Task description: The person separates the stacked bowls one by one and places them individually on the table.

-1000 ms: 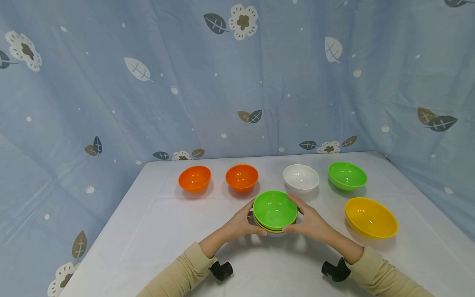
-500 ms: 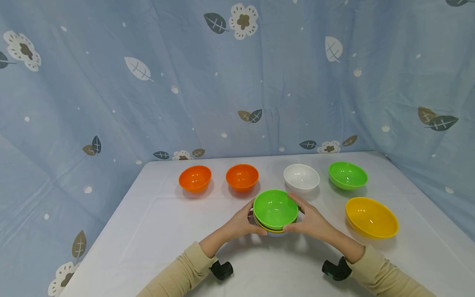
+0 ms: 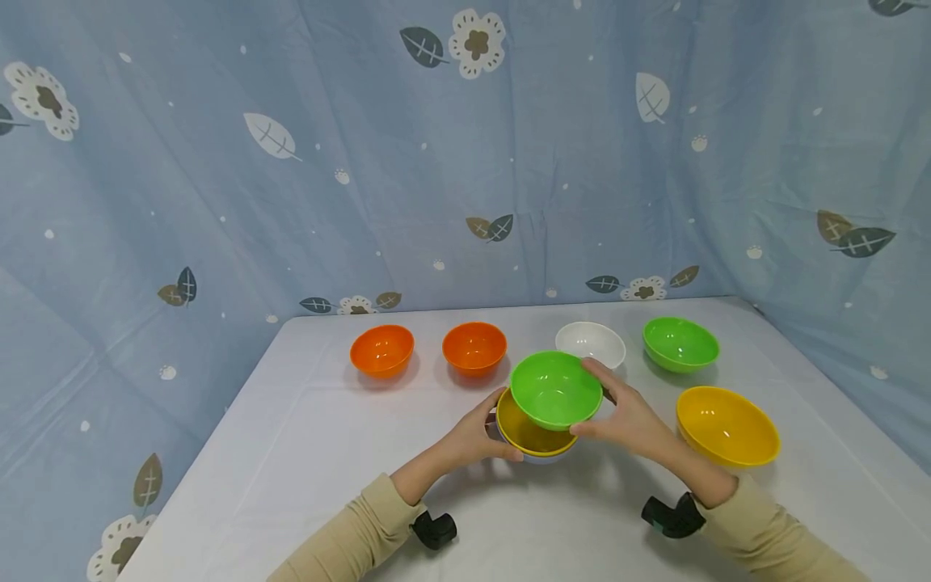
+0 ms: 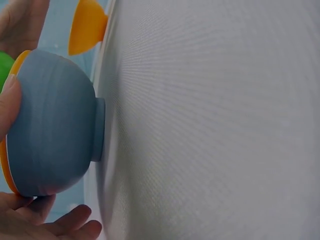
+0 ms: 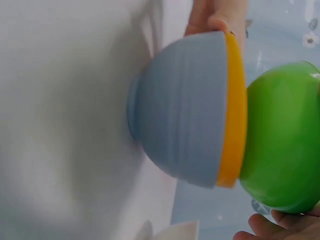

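My right hand (image 3: pixel 625 416) grips a green bowl (image 3: pixel 556 392) by its right side, thumb at the near rim and fingers at the far rim. The green bowl is raised above a yellow bowl (image 3: pixel 520 428) and partly covers it in the head view. That yellow bowl sits nested inside a blue-grey bowl (image 4: pixel 55 125), its rim standing just above the outer one. My left hand (image 3: pixel 469 436) holds this nested pair from the left, thumb across the near rim. In the right wrist view the green bowl's underside overlaps the yellow rim (image 5: pixel 233 110).
Along the back of the white-covered table (image 3: pixel 305 453) stand an orange bowl (image 3: pixel 381 352), another orange bowl (image 3: pixel 474 349), a white bowl (image 3: pixel 589 343) and a second green bowl (image 3: pixel 680 345). A larger yellow bowl (image 3: pixel 727 427) is at the right. A blue patterned curtain (image 3: pixel 436 162) hangs behind.
My right hand has lifted the green bowl out of the stack, up and slightly to the right, uncovering the yellow bowl's inside. My left hand has stayed at the stack.
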`<state>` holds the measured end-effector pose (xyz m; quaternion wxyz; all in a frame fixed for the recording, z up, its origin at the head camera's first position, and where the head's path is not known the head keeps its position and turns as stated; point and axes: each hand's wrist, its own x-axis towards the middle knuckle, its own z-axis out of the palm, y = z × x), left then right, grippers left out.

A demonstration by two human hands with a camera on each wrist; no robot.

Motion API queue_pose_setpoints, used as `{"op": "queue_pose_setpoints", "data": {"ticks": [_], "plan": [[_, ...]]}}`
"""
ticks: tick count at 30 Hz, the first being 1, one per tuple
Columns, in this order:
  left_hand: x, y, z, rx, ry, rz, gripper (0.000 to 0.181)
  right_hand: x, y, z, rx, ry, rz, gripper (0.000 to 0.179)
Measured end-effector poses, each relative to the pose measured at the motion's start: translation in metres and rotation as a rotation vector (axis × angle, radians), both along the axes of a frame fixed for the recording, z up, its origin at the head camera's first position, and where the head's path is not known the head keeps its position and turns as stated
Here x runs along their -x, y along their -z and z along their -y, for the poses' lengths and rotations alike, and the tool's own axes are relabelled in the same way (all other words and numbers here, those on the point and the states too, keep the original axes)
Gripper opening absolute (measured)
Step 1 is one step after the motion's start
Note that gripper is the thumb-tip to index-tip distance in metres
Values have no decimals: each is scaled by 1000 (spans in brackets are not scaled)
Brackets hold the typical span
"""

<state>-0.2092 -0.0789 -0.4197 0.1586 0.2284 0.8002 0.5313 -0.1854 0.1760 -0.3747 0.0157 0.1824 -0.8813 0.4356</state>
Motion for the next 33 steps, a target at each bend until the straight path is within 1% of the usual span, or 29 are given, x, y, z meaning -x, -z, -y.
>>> {"op": "queue_pose_setpoints", "data": {"ticks": [7, 12, 17, 22, 26, 30, 33], "plan": [[1, 0, 0, 14, -3, -10, 91, -2, -12, -14, 23, 34, 10, 97], [0, -1, 0, 21, -28, -2, 90, -5, -16, -25, 31, 75, 47, 97], [-1, -2, 0, 25, -40, -3, 89, -8, -16, -37, 33, 118, 85, 98], [-1, -2, 1, 25, -48, 2, 90, -10, -15, -46, 43, 120, 102, 96], [-1, -2, 1, 33, -51, -8, 91, -11, -13, -51, 42, 117, 85, 95], [-1, 0, 1, 45, -47, -36, 91, -12, -9, -55, 7, 132, 61, 95], [-1, 0, 1, 55, -52, -40, 91, -13, -5, -58, -29, 145, 52, 96]]}}
